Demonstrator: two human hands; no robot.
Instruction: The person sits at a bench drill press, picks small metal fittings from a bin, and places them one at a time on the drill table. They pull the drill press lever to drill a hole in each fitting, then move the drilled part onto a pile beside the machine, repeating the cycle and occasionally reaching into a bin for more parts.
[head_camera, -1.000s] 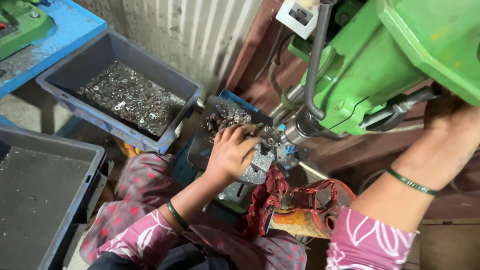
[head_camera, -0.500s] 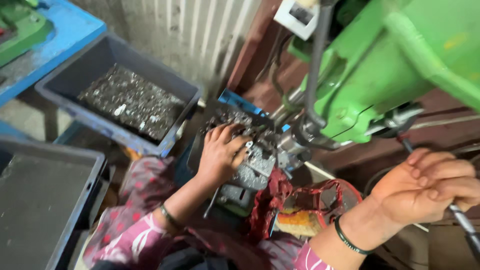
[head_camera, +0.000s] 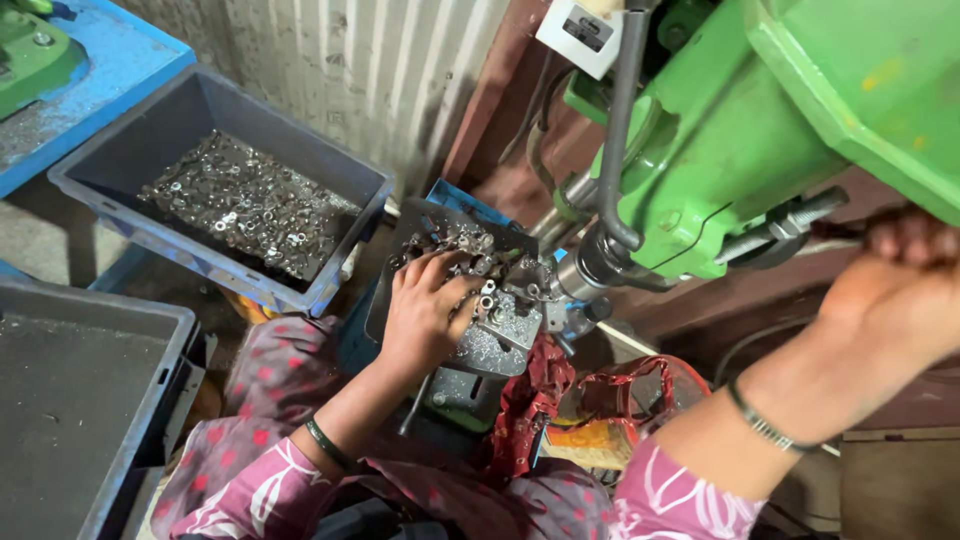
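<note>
Sleeves of pink cloth with white swirls cover both arms at the near edge. A dark bangle (head_camera: 328, 445) sits on the left wrist and a thin bracelet (head_camera: 762, 420) on the right wrist.

Near the middle lies a crumpled red bag (head_camera: 600, 385) with something yellow inside.

The left hand (head_camera: 425, 310) rests flat on the small metal surface (head_camera: 495, 345) of the green drill machine (head_camera: 760, 130). Its fingers (head_camera: 465, 290) are spread apart and lie on a heap of small metal rings (head_camera: 455, 245). A few rings sit just beside the fingertips, under the drill head (head_camera: 585, 270).

The right hand (head_camera: 895, 300) is up at the right, closed around the machine's handle bar (head_camera: 790, 225). Its fingers (head_camera: 905, 235) are curled together over the bar. The hand is blurry.

At the near left is a dark grey tray (head_camera: 90, 420) with a flat dark floor. Farther off on the left is a blue-grey bin (head_camera: 330, 200) with many more shiny rings lying in it. Behind that, at the far left corner, a blue surface (head_camera: 100, 70) holds a green machine part (head_camera: 35, 55). A ribbed pale wall (head_camera: 370, 70) stands at the back.
</note>
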